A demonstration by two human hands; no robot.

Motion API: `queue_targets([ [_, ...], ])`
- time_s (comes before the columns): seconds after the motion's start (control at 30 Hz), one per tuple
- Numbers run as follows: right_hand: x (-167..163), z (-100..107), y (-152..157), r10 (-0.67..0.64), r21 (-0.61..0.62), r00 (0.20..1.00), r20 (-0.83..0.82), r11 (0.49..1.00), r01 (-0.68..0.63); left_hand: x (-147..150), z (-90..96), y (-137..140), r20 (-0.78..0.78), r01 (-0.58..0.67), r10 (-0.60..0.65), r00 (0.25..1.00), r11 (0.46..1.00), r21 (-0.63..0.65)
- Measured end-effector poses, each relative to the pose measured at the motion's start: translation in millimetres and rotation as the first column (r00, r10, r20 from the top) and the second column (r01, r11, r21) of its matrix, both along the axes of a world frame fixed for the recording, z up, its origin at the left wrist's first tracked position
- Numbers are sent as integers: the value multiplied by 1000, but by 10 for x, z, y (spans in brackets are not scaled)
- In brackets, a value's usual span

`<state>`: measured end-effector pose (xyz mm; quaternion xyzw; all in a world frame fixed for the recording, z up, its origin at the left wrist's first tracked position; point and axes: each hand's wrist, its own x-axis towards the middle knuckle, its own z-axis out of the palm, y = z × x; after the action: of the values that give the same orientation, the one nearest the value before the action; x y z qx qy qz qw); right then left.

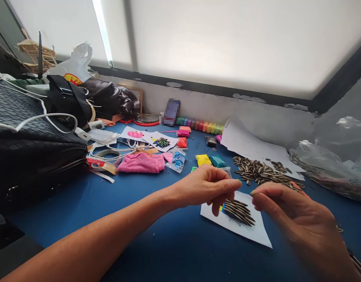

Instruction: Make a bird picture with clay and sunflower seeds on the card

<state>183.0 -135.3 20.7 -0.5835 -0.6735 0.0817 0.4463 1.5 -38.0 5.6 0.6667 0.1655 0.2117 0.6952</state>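
My left hand [210, 186] is closed, thumb against the curled fingers, above a white paper sheet [258, 235]. Opposite it, a short gap away, my right hand [292, 215] pinches thumb and forefinger together. Greenish specks show at the fingertips of both hands; whether anything is held is too small to tell. On the sheet, striped sunflower seeds [239, 213] lie side by side in a fan, next to a patch of blue and yellow clay [222, 207]. The left fingers partly hide this piece. Behind the hands is a heap of loose sunflower seeds [257, 171].
Yellow [203, 159] and teal clay packets [218, 161] lie beyond my left hand. A pink cloth [141, 162], cables and a black bag [36, 156] are at the left. Paper sheets [245, 137] and a clear plastic bag [330, 168] sit at the right. A finished-looking seed picture [161, 142] lies further back.
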Motion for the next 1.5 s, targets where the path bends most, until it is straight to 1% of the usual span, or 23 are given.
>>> queue_targets([
  [0.13,19,-49,-11,19,45,998,53,999,-21,0,-8,-13,26,-14,14,1000,1000,0],
  [0.2,33,-71,-8,23,42,996,82,999,-27,-7,-10,-13,18,2,-2,1000,1000,24],
  [0.3,39,-89,3,48,-9,993,110,999,-47,-12,-13,-21,-18,65,-64,998,996,59],
  [0.4,26,-90,14,80,-83,992,96,994,-72,-12,-11,-38,-33,134,-131,991,989,70],
  [0.5,7,-78,14,68,-95,995,74,994,-61,-18,7,-59,-51,179,-176,983,981,74],
  [0.63,-11,-55,5,88,-96,990,109,992,-78,-33,42,-94,-96,260,-254,962,964,54],
  [0.7,-10,-51,1,119,-65,986,119,992,-112,-36,48,-99,-92,255,-249,964,965,59],
  [0.77,-2,-54,1,136,8,982,132,990,-138,-37,46,-87,-66,230,-225,972,970,78],
  [0.87,15,-66,0,126,106,968,216,983,-151,-44,42,-48,-42,215,-211,976,970,111],
  [0.93,25,-77,-4,109,156,946,304,974,-163,-57,46,-18,-69,221,-214,974,966,134],
  [0.97,28,-85,-7,103,170,936,337,971,-168,-66,49,-4,-102,202,-188,977,967,156],
  [1.0,30,-96,-8,98,177,930,355,969,-170,-78,53,11,-150,160,-131,980,966,203],
  [1.03,31,-110,-8,99,174,929,358,970,-171,-90,55,27,-207,108,-50,977,954,279],
  [1.07,30,-128,-6,107,160,931,350,972,-172,-104,55,43,-260,57,47,965,924,377],
  [1.1,28,-150,-1,124,136,932,339,974,-179,-117,51,59,-300,23,139,944,877,479],
  [1.13,25,-173,7,145,111,932,331,975,-191,-128,44,74,-331,20,212,920,816,578],
  [1.17,20,-197,17,168,88,929,329,974,-208,-137,33,86,-360,43,252,898,765,642],
  [1.2,14,-219,29,190,68,923,334,972,-225,-142,20,96,-389,78,271,880,726,683],
  [1.27,-3,-253,55,222,44,908,355,966,-253,-142,-3,104,-471,180,288,834,665,725],
  [1.3,-13,-262,69,233,35,900,369,964,-264,-139,-11,104,-513,227,295,806,646,728],
  [1.37,-40,-268,97,247,12,884,396,962,-274,-130,-15,101,-578,293,300,759,635,714],
  [1.43,-70,-264,128,257,-22,871,419,962,-274,-124,-13,103,-605,316,297,739,640,700],
  [1.5,-102,-262,164,276,-52,854,441,958,-283,-122,-13,113,-609,318,293,737,645,695],
])
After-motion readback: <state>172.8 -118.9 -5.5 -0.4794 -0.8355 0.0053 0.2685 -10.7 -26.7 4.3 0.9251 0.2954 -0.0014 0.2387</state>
